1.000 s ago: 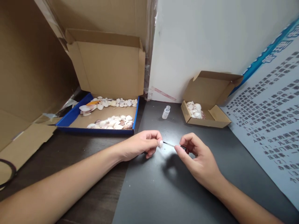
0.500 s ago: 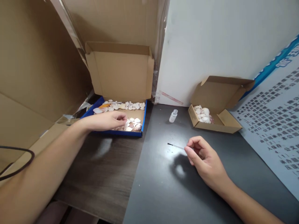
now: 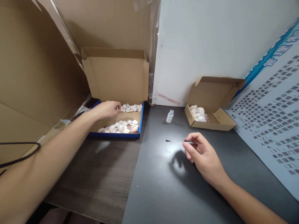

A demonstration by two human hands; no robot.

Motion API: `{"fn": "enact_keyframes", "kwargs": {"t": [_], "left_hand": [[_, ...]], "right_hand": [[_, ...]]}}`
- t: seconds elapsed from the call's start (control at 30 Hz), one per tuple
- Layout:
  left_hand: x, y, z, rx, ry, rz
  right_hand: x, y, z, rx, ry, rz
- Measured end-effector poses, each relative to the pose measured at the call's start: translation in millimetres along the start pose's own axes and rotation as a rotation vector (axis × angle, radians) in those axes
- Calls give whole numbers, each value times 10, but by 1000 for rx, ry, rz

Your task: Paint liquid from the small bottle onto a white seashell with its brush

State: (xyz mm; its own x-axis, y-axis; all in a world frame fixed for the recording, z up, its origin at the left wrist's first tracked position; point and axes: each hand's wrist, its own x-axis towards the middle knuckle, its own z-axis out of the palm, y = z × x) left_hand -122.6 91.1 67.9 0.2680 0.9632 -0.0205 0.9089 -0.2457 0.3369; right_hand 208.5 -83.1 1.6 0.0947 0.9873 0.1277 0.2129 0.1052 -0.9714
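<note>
Dark matte desk surface (image 3: 163, 186) on the right half, darker wood-grain strip on the left; white wall behind, tall plain cardboard sheets standing at the left and back. A printed poster with blue border and dense black text (image 3: 275, 118) leans along the right edge.

Person's left hand (image 3: 106, 109) is stretched out over the blue-rimmed flat cardboard tray (image 3: 116, 135), lid flap upright behind it. Fingers are curled and bunched at the far row of small pale ribbed seashells (image 3: 132, 107); can't tell whether a shell is pinched, fingertips are hidden. A second row of white and brownish shells (image 3: 121, 127) lies along the tray's near edge.

Right hand (image 3: 201, 152) rests on the dark desk, thumb and forefinger pinched narrow on the dark handle of a thin brush-like stick with a dark tip (image 3: 177, 142). The stick lies nearly flat, tip pointing left, low over the desk; a glossy glare patch shows under it.

Small clear glass vial with ribbed neck (image 3: 169, 116) stands upright, uncapped, between the two boxes. Small open brown cardboard box (image 3: 210, 125) to the right holds a heap of whitish shells in its left end. Black cable loop (image 3: 21, 154) at far left.
</note>
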Motion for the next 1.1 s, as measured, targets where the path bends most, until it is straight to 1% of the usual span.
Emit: {"fn": "enact_keyframes", "kwargs": {"t": [0.03,0.1,0.23,0.4,0.53,0.63,0.7,0.73,0.77,0.8,0.83,0.87,0.9,0.97,1.03,1.1], "left_hand": [[53,30,63,64,8,-6],[147,109,187,126,10,-9],[284,203,346,221,5,-40],[368,163,405,235,18,-84],[354,177,368,169,58,-115],[216,295,279,48,94,-119],[36,452,244,-70,98,-83],[-75,553,249,-183,85,-35],[-193,666,273,-497,53,28],[-310,787,316,-780,-14,66],[-419,911,375,-984,-99,91],[-511,1034,446,-1113,-178,110],[-580,1151,525,-1180,-229,124],[-635,1352,690,-1159,-359,124],[-578,1489,849,-1076,-352,104],[-439,1553,989,-1025,-286,72]], "right_hand": [[14,20,-4,49,17,46],[41,63,-16,129,42,111],[66,105,-36,183,65,133],[54,63,-26,156,38,110],[52,48,-22,131,28,100],[59,60,-35,127,16,74],[65,63,-48,128,7,50],[69,59,-56,129,9,36],[76,51,-65,127,15,18],[84,39,-77,120,28,-6],[97,23,-91,106,46,-34],[115,4,-108,85,64,-66],[141,-17,-128,57,92,-108],[221,-63,-177,17,119,-178],[348,-113,-234,-43,142,-253],[520,-165,-288,-136,159,-315]]}}
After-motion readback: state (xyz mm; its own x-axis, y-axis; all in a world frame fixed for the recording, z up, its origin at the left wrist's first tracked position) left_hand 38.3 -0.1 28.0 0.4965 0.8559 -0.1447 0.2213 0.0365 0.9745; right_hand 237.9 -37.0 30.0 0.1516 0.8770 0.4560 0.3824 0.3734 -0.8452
